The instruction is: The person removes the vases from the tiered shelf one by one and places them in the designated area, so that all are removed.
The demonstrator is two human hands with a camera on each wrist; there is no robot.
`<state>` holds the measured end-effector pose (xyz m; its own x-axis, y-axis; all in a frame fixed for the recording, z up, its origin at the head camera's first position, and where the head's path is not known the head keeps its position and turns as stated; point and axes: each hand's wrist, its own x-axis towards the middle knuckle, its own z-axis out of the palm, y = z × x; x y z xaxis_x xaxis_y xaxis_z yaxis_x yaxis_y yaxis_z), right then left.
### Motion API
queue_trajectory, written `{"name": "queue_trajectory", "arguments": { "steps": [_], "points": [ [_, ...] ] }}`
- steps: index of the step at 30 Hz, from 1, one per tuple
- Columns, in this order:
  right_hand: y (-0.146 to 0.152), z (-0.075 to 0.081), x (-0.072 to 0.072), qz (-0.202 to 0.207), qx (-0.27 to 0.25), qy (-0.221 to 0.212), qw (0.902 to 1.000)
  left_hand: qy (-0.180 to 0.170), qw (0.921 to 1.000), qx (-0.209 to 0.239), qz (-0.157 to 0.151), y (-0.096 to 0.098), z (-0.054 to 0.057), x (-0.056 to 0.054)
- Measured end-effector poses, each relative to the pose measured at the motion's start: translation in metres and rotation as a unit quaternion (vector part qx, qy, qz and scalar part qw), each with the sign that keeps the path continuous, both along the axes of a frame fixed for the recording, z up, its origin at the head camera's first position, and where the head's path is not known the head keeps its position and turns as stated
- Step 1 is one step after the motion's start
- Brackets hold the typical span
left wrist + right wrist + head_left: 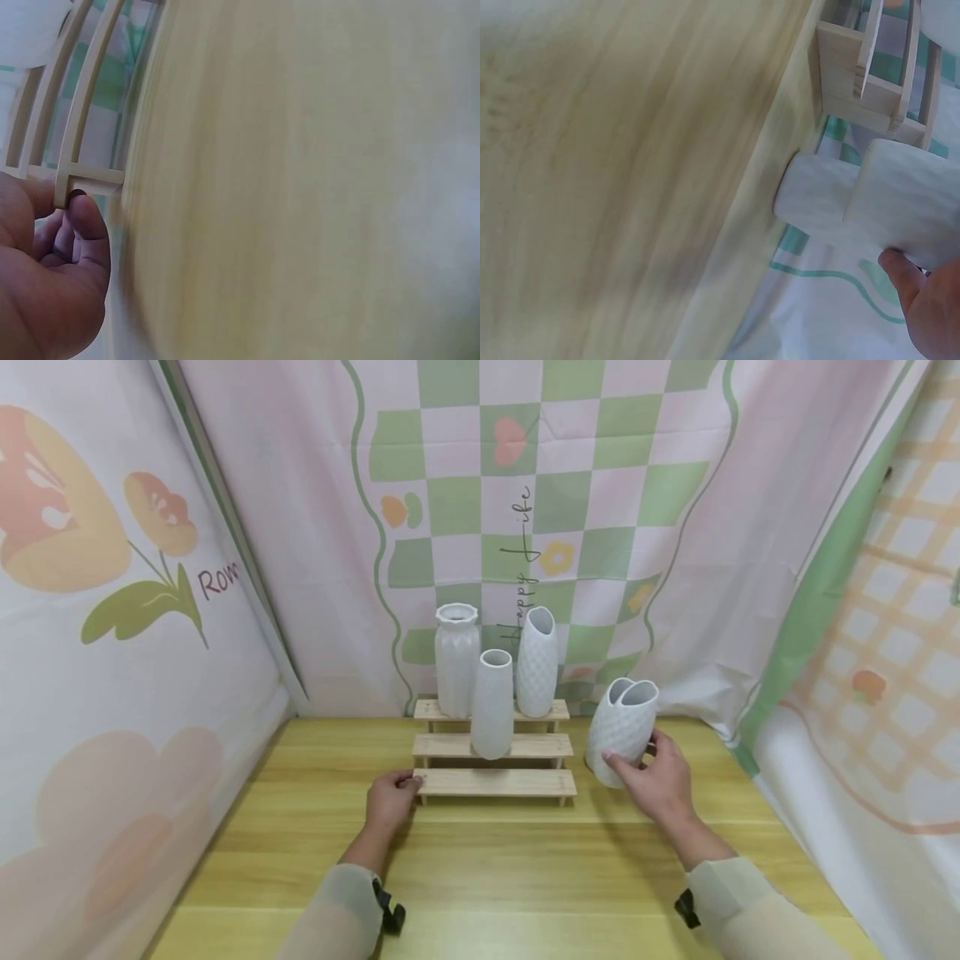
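My right hand [660,777] grips a white textured vase [628,739] with a slanted opening, thumb on its near side. The right wrist view has this vase [904,199] tilted, its base raised off the tabletop. A second white vase [814,191] stands on the table right behind it, partly hidden. With thumb and fingers, my left hand [390,802] pinches the left end of the lowest step of a three-step wooden rack [495,782]. In the left wrist view the thumb and fingers [88,217] close around the end of that step [64,187].
On the rack's top step stand a ruffled-rim white vase [457,664] at left and a slanted-mouth white vase [537,664] at right. A slim white vase [492,706] occupies the middle step. Patterned curtains [315,527] enclose the wooden table [480,868] behind and at both sides.
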<state>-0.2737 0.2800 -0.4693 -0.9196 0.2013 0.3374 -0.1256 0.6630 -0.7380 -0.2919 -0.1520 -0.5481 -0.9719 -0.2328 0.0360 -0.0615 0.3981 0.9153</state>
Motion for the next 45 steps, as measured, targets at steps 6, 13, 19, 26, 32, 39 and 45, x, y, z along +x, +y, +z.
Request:
{"name": "queue_trajectory", "arguments": {
  "steps": [6, 13, 19, 26, 32, 39, 45],
  "points": [
    [0.007, -0.005, -0.001, -0.004, 0.008, -0.011, 0.9999, 0.003, 1.0, 0.003, -0.002, 0.001, -0.001, -0.001],
    [0.013, -0.008, -0.001, -0.009, 0.014, -0.018, 0.9997, 0.001, 0.9999, 0.016, -0.001, 0.001, 0.0, 0.0],
    [0.02, -0.008, -0.001, -0.008, 0.018, -0.026, 0.9995, -0.001, 0.9999, 0.015, -0.002, 0.0, -0.001, 0.0],
    [0.027, -0.009, -0.002, -0.008, 0.03, -0.039, 0.9988, -0.002, 1.0, 0.008, 0.0, 0.001, 0.0, 0.001],
    [0.034, -0.013, -0.004, -0.01, 0.042, -0.042, 0.9982, 0.0, 1.0, 0.002, 0.003, 0.001, 0.001, 0.001],
    [0.042, -0.017, -0.007, -0.005, 0.053, -0.036, 0.9979, -0.003, 1.0, -0.002, 0.006, 0.002, 0.002, 0.001],
    [0.047, -0.02, -0.009, -0.003, 0.061, -0.038, 0.9974, 0.001, 1.0, -0.006, 0.004, 0.002, 0.002, 0.001]
  ]
}}
